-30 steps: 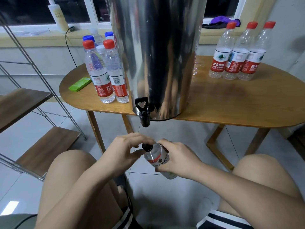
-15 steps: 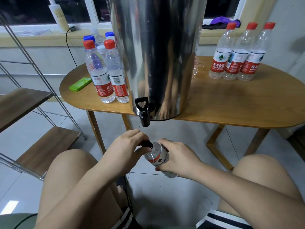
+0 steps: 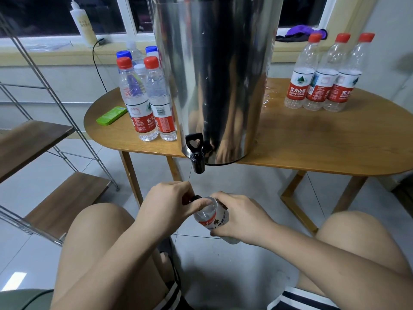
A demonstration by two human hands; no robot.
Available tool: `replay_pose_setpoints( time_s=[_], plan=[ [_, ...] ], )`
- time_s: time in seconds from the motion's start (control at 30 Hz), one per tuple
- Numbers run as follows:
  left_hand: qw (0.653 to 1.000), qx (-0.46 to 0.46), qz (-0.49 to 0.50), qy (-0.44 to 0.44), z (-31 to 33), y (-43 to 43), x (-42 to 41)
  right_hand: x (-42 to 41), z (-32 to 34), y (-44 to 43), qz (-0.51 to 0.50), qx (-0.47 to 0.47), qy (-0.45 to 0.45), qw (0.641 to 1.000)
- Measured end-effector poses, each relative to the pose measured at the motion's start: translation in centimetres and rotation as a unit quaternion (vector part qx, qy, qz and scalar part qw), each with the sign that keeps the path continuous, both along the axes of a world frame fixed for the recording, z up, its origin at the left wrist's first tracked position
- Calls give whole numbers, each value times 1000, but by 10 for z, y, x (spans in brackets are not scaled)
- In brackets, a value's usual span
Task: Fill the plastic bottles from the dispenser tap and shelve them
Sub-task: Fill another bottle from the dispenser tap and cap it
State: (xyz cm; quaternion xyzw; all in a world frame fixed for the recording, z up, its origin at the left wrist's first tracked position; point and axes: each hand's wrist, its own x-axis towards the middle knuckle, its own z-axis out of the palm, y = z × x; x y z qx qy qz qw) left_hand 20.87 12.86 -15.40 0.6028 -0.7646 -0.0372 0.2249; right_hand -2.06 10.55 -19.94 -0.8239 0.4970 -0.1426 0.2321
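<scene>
A tall steel dispenser (image 3: 214, 74) stands on the wooden table (image 3: 324, 144), its black tap (image 3: 196, 155) hanging over the front edge. Below the tap, my right hand (image 3: 241, 218) grips a clear plastic bottle (image 3: 211, 217) with a red label, tilted toward me. My left hand (image 3: 169, 204) pinches the bottle's black cap (image 3: 194, 198) at the neck. Several filled bottles (image 3: 147, 97) with red, blue and white caps stand left of the dispenser. Three empty red-capped bottles (image 3: 324, 74) stand at the table's right back.
A metal-framed shelf unit with wooden boards (image 3: 64, 200) stands to the left. A green flat object (image 3: 111, 115) lies on the table's left end. My bare knees flank the bottle. A white squeeze bottle (image 3: 83, 23) and purple cloth (image 3: 299, 32) sit on the windowsill.
My left hand has closed tighter over the black cap at the neck, and both hands with the bottle have shifted slightly. The tap and table bottles have not moved.
</scene>
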Motion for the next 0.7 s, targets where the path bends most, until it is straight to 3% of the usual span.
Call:
replay_pose_setpoints(
  time_s=[0.17,0.33,0.57,0.7],
  plan=[
    [999,26,5,28,3,2,-8,-2,0,-3,-16,-22,2,1000],
    [992,62,-72,86,3,5,-4,-4,0,-3,-20,-24,4,1000],
    [978,56,-180,84,4,8,4,-16,7,-3,24,52,-41,998],
    [975,48,-180,121,2,8,5,-20,10,-3,29,60,-46,997]
  ],
)
